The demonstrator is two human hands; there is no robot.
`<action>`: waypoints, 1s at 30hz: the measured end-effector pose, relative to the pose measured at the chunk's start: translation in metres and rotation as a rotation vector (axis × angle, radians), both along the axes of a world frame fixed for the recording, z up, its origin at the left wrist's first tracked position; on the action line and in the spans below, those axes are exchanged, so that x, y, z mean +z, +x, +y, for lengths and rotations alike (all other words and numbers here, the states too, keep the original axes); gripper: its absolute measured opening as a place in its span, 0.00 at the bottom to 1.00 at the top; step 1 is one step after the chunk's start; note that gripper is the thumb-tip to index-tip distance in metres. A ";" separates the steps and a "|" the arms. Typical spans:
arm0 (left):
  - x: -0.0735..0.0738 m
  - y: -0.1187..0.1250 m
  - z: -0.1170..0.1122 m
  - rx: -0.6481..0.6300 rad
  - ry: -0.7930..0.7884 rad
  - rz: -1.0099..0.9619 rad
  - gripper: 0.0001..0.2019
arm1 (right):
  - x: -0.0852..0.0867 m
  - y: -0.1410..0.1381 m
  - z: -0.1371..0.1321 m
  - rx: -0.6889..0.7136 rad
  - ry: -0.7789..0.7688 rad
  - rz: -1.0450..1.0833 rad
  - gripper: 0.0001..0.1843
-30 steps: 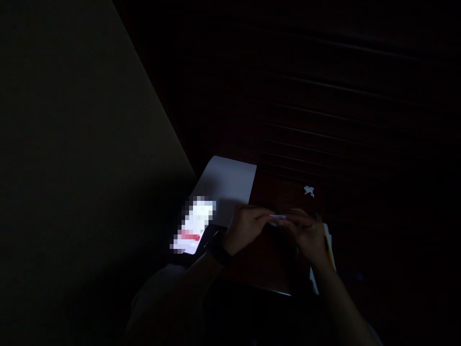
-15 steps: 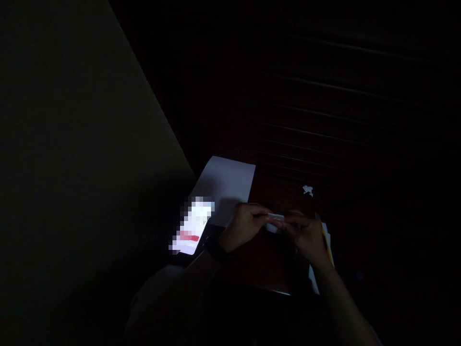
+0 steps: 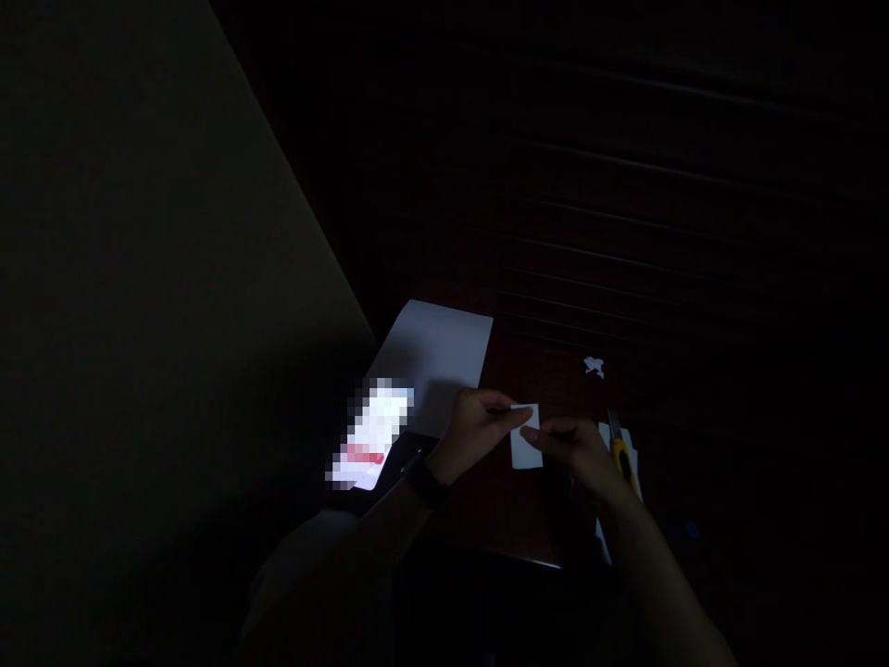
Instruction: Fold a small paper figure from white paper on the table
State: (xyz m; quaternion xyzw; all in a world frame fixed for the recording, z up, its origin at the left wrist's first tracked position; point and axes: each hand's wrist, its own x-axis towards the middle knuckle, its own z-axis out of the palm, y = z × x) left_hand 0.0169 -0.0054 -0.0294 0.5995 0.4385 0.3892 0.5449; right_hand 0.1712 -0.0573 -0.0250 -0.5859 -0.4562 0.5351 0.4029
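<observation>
A small white piece of paper (image 3: pixel 526 450) is held upright over the dark table. My left hand (image 3: pixel 476 426) pinches its upper part, the thumb across the front face. From the other side, my right hand (image 3: pixel 580 454) grips the same piece with thumb and fingers near its middle. The fingers behind the paper are hidden. To the right of my right hand lies a yellow utility knife (image 3: pixel 623 463), its blade end pointing away from me, on top of white paper (image 3: pixel 632 443).
A large white sheet (image 3: pixel 444 347) lies at the table's back left. Beside it glows a phone screen (image 3: pixel 379 426), partly pixelated. White paper scraps (image 3: pixel 594 367) sit at the back right. A wall (image 3: pixel 139 278) rises on the left; the surroundings are very dark.
The small paper has turned from nearly edge-on to showing its broad face. My right hand has shifted slightly, uncovering more of the utility knife. My left hand keeps its grip.
</observation>
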 end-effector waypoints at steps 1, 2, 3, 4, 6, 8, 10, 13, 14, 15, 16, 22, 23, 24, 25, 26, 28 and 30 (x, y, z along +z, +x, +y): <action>-0.001 0.001 0.000 0.002 -0.008 -0.018 0.12 | -0.001 -0.001 0.000 -0.010 -0.032 0.054 0.15; -0.003 0.003 0.000 0.003 -0.016 -0.033 0.12 | -0.002 -0.003 -0.001 -0.018 -0.061 0.101 0.15; -0.004 0.004 0.001 0.006 -0.026 -0.046 0.12 | -0.003 -0.003 -0.001 -0.017 -0.089 0.137 0.15; -0.006 0.006 0.001 0.018 -0.036 -0.053 0.12 | -0.004 -0.004 -0.001 -0.011 -0.115 0.159 0.15; -0.009 0.008 0.002 0.065 -0.059 -0.051 0.11 | -0.008 -0.004 -0.002 0.005 -0.165 0.174 0.16; -0.012 0.010 0.003 0.112 -0.080 -0.041 0.11 | -0.011 -0.003 -0.002 0.006 -0.204 0.181 0.16; -0.014 0.011 0.002 0.122 -0.096 -0.044 0.11 | -0.014 -0.002 -0.002 0.005 -0.238 0.216 0.15; -0.015 0.012 0.001 0.083 -0.114 -0.079 0.12 | -0.014 -0.004 -0.002 0.004 -0.262 0.283 0.13; -0.015 0.012 0.001 0.068 -0.127 -0.087 0.12 | -0.014 -0.006 -0.002 0.001 -0.262 0.294 0.13; -0.015 0.012 0.001 0.057 -0.141 -0.094 0.12 | -0.013 -0.007 -0.002 0.003 -0.261 0.300 0.13; -0.015 0.012 0.000 0.053 -0.156 -0.097 0.11 | -0.012 -0.008 -0.002 0.014 -0.257 0.306 0.13; -0.015 0.012 -0.001 0.099 -0.197 -0.118 0.11 | -0.006 -0.011 -0.001 0.118 -0.230 0.325 0.17; -0.016 0.012 -0.002 0.098 -0.208 -0.122 0.11 | -0.006 -0.011 -0.001 0.121 -0.229 0.319 0.17; -0.016 0.012 -0.002 0.095 -0.219 -0.128 0.10 | -0.007 -0.011 -0.001 0.122 -0.230 0.314 0.18; -0.016 0.012 -0.002 0.095 -0.229 -0.135 0.10 | -0.007 -0.011 -0.002 0.124 -0.234 0.309 0.18; -0.017 0.012 -0.002 0.095 -0.235 -0.143 0.10 | -0.007 -0.010 -0.002 0.126 -0.240 0.304 0.19; -0.018 0.012 -0.002 0.095 -0.228 -0.152 0.11 | -0.007 -0.010 -0.003 0.135 -0.253 0.289 0.20; -0.019 0.013 -0.001 0.104 -0.200 -0.145 0.12 | -0.006 -0.011 -0.003 0.140 -0.238 0.267 0.22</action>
